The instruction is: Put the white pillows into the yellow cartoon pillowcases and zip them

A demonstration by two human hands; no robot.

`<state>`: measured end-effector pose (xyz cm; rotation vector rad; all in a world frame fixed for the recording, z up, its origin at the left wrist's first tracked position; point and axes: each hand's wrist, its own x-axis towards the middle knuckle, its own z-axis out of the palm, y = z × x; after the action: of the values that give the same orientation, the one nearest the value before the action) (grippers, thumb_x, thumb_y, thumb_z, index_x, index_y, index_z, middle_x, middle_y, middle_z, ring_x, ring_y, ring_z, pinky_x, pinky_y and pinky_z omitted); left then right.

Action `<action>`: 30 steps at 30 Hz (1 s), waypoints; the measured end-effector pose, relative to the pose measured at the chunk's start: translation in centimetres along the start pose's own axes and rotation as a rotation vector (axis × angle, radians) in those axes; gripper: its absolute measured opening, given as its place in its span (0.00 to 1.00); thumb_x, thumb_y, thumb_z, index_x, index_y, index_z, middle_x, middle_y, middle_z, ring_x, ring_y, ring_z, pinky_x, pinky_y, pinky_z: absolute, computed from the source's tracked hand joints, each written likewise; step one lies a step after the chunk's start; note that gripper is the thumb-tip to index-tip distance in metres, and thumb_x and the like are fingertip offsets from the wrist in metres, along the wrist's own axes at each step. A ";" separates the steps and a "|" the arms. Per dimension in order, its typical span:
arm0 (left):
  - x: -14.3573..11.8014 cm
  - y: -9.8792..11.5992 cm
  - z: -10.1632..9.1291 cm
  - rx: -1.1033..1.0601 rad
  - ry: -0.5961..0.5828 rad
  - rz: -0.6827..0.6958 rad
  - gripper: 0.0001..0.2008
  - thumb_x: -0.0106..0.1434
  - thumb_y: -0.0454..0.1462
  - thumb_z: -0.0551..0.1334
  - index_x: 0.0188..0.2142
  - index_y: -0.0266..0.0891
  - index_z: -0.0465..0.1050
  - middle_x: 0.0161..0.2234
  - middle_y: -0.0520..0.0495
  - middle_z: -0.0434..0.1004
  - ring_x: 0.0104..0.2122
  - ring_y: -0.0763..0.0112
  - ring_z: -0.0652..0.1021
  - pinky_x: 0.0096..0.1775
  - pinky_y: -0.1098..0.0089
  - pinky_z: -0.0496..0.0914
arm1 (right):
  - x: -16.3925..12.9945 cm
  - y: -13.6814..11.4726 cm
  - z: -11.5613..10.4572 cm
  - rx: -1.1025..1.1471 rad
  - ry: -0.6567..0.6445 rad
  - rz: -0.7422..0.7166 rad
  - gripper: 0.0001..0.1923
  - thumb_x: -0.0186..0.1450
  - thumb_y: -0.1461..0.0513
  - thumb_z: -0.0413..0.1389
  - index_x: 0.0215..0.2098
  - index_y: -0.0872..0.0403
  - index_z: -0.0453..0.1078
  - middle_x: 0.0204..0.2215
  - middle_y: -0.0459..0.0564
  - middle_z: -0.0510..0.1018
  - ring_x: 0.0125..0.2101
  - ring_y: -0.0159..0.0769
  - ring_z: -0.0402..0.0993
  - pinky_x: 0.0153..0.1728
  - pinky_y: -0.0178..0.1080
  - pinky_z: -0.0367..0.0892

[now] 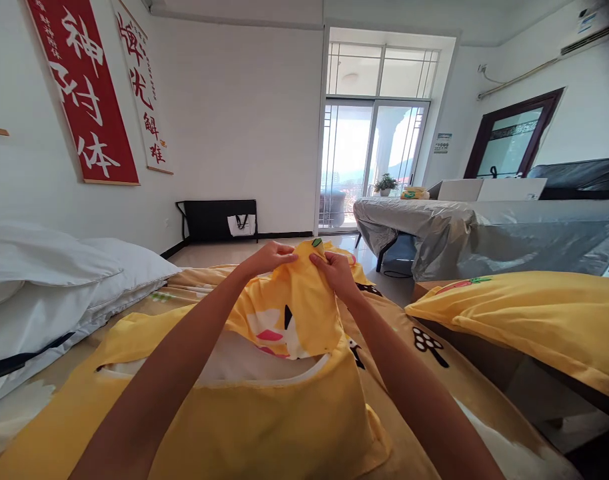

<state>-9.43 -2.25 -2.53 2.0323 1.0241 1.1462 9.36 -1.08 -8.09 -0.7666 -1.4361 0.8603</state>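
A yellow pillowcase [264,420] with a printed cartoon pattern lies in front of me on the bed. Through its wide opening shows part of a white pillow [244,363]. At the far end, both my hands hold a raised piece of the yellow cloth. My left hand [272,257] pinches the cloth's left edge between thumb and fingers. A short way to the right, my right hand [337,272] grips the same piece, its thumb lying on top. The cloth hangs from my hands down to the opening.
White pillows [129,263] are stacked at the left. A filled yellow pillow [534,310] rests on a box at the right. Beneath everything is a patterned tan bedsheet [429,380]. Beyond the bed stand a plastic-covered table [524,230] and a black folded frame [207,220].
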 end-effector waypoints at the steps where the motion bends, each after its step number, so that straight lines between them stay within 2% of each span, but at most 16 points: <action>1: 0.3 0.8 0.0 0.020 -0.034 0.010 0.13 0.49 0.42 0.67 0.19 0.37 0.68 0.18 0.53 0.67 0.20 0.75 0.69 0.22 0.75 0.61 | 0.1 -0.1 0.2 -0.011 -0.011 -0.004 0.21 0.48 0.44 0.63 0.22 0.53 0.69 0.19 0.44 0.73 0.25 0.37 0.70 0.23 0.35 0.64; 3: 0.9 2.4 0.2 0.042 -0.113 -0.035 0.12 0.48 0.40 0.67 0.20 0.37 0.67 0.19 0.53 0.67 0.20 0.75 0.69 0.22 0.74 0.61 | 0.5 -0.6 0.4 -0.029 -0.013 -0.025 0.22 0.49 0.44 0.62 0.22 0.53 0.69 0.20 0.44 0.72 0.25 0.35 0.69 0.22 0.35 0.63; 6: 1.8 3.9 1.2 -0.045 -0.196 -0.192 0.10 0.44 0.37 0.68 0.24 0.36 0.70 0.22 0.49 0.72 0.22 0.69 0.73 0.24 0.71 0.64 | 0.7 -1.4 0.3 -0.030 0.031 -0.066 0.22 0.52 0.43 0.60 0.24 0.53 0.68 0.20 0.44 0.72 0.24 0.34 0.68 0.22 0.34 0.62; 9: 2.6 4.2 2.7 -0.147 -0.175 -0.220 0.10 0.44 0.33 0.66 0.29 0.36 0.72 0.24 0.48 0.75 0.24 0.67 0.75 0.26 0.70 0.67 | -0.5 -1.6 0.1 0.073 0.044 -0.046 0.20 0.53 0.44 0.60 0.29 0.52 0.68 0.25 0.45 0.76 0.27 0.34 0.71 0.26 0.35 0.66; 13: 3.4 3.8 4.1 -0.174 0.009 -0.085 0.07 0.48 0.33 0.64 0.29 0.35 0.70 0.24 0.50 0.73 0.24 0.72 0.73 0.29 0.71 0.67 | -4.7 0.5 0.0 0.258 -0.133 0.133 0.23 0.52 0.50 0.64 0.43 0.48 0.68 0.39 0.48 0.79 0.34 0.38 0.76 0.33 0.38 0.72; 15: 3.7 3.6 4.4 -0.112 0.077 -0.002 0.06 0.50 0.35 0.63 0.29 0.36 0.70 0.24 0.52 0.72 0.25 0.73 0.71 0.30 0.72 0.66 | -7.0 2.2 -0.2 0.231 -0.180 0.216 0.23 0.52 0.51 0.65 0.43 0.50 0.70 0.40 0.50 0.79 0.35 0.41 0.77 0.34 0.40 0.72; 18: 4.1 3.0 4.3 0.087 0.068 0.124 0.05 0.51 0.37 0.62 0.26 0.36 0.69 0.24 0.53 0.70 0.26 0.73 0.70 0.31 0.72 0.63 | -9.0 4.4 -1.4 0.138 -0.233 0.349 0.21 0.51 0.49 0.65 0.37 0.53 0.74 0.36 0.52 0.81 0.34 0.43 0.77 0.33 0.41 0.72; 20: 4.4 2.6 4.1 0.238 0.077 0.208 0.07 0.52 0.38 0.63 0.25 0.37 0.68 0.24 0.53 0.69 0.26 0.72 0.69 0.31 0.72 0.61 | -9.6 4.9 -2.6 0.113 -0.286 0.422 0.22 0.51 0.48 0.64 0.36 0.54 0.75 0.34 0.52 0.81 0.33 0.43 0.77 0.33 0.42 0.72; 22: 4.6 2.2 4.1 0.340 0.141 0.242 0.10 0.53 0.42 0.63 0.23 0.37 0.67 0.23 0.53 0.68 0.26 0.72 0.68 0.30 0.72 0.60 | -10.1 4.8 -3.6 0.116 -0.310 0.419 0.23 0.52 0.46 0.63 0.39 0.52 0.74 0.37 0.51 0.80 0.35 0.43 0.76 0.36 0.43 0.72; 24: 4.9 2.1 4.2 0.360 0.179 0.201 0.15 0.54 0.45 0.63 0.20 0.38 0.64 0.20 0.53 0.65 0.23 0.73 0.67 0.27 0.72 0.58 | -11.0 4.8 -3.6 0.104 -0.246 0.355 0.24 0.55 0.45 0.61 0.44 0.48 0.72 0.42 0.50 0.79 0.40 0.43 0.75 0.40 0.43 0.71; 27: 5.0 2.5 4.3 0.267 0.082 0.086 0.20 0.53 0.47 0.65 0.17 0.39 0.58 0.17 0.54 0.61 0.19 0.76 0.64 0.22 0.73 0.56 | -13.2 6.0 -1.9 0.061 -0.090 0.285 0.26 0.57 0.39 0.54 0.44 0.45 0.71 0.42 0.49 0.79 0.44 0.46 0.74 0.42 0.45 0.70; 30: 4.8 3.0 4.1 0.132 -0.095 -0.003 0.21 0.51 0.48 0.67 0.18 0.39 0.59 0.17 0.53 0.64 0.18 0.75 0.67 0.20 0.74 0.58 | -14.8 8.1 -1.0 0.058 -0.101 0.285 0.30 0.53 0.33 0.50 0.35 0.44 0.75 0.34 0.49 0.80 0.38 0.49 0.75 0.35 0.47 0.72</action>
<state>-3.19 -0.32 -0.07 2.1649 1.0799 0.9932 10.72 -9.71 -22.56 -0.9082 -1.4026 1.1684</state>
